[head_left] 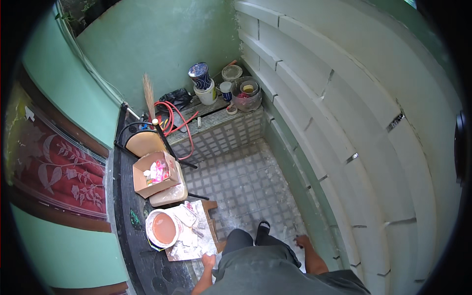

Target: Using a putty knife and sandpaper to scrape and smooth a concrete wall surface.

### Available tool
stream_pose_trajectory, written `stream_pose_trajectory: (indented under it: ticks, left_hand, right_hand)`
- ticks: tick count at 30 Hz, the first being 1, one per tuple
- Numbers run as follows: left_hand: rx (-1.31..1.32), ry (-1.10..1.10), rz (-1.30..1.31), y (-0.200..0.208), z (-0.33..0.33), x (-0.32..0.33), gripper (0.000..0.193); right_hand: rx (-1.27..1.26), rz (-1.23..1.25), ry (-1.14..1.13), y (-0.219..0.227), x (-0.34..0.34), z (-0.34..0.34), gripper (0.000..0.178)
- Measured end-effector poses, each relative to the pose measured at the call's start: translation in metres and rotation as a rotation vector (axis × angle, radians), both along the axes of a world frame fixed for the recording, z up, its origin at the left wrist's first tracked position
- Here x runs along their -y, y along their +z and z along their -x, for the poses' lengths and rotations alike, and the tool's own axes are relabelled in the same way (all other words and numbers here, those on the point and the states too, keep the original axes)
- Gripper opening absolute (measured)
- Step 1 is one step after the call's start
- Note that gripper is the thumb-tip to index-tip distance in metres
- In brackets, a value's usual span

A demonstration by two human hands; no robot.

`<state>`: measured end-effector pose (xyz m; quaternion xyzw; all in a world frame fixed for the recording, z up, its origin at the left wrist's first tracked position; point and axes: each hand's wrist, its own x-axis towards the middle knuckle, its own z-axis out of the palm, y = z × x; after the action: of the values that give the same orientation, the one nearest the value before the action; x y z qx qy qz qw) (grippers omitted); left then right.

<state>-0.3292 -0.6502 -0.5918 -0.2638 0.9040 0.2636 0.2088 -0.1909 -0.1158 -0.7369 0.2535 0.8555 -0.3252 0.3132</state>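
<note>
My left hand (pixel 209 260) is closed at the near edge of a low wooden table (pixel 178 254), its fingers curled against the top. White smears cover that tabletop. A white bucket (pixel 151 236) of pinkish-orange paint or paste stands at its left side. Beside the bucket lie a whitened cloth (pixel 188 237) and a tool with a dark handle (pixel 197 233). My right hand (pixel 303 241) hangs low at my right side, near the wall. Its fingers are curled, with a small dark bit at them that I cannot make out.
A chair (pixel 178 195) bears an open cardboard box (pixel 147 189) of colourful packets. Farther off, a ledge (pixel 211 121) holds buckets, a red hose (pixel 191 147), a black bag (pixel 177 97) and a broom (pixel 148 93). A ribbed white wall (pixel 339 128) bounds the right.
</note>
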Motion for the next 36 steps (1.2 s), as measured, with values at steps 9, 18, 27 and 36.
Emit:
stream_pose_trajectory:
  ticks: [9, 18, 27, 36]
  left_hand:
    - [-0.136, -0.064, -0.074, 0.0, 0.156, -0.008, 0.024]
    - [-0.091, -0.276, -0.202, -0.015, 0.357, 0.006, 0.028]
    - [-0.011, -0.625, -0.257, 0.008, 0.573, -0.033, 0.029]
    - [0.008, -0.875, -0.493, -0.009, 0.722, -0.173, 0.035]
  right_hand:
    - [-0.196, 0.071, -0.419, 0.101, -0.011, 0.301, 0.03]
    - [-0.011, 0.068, -0.408, 0.083, 0.08, 0.385, 0.045]
    - [-0.02, -0.183, -0.262, 0.019, 0.173, 0.409, 0.053]
    - [-0.333, -0.092, -0.405, 0.086, 0.078, 0.636, 0.042]
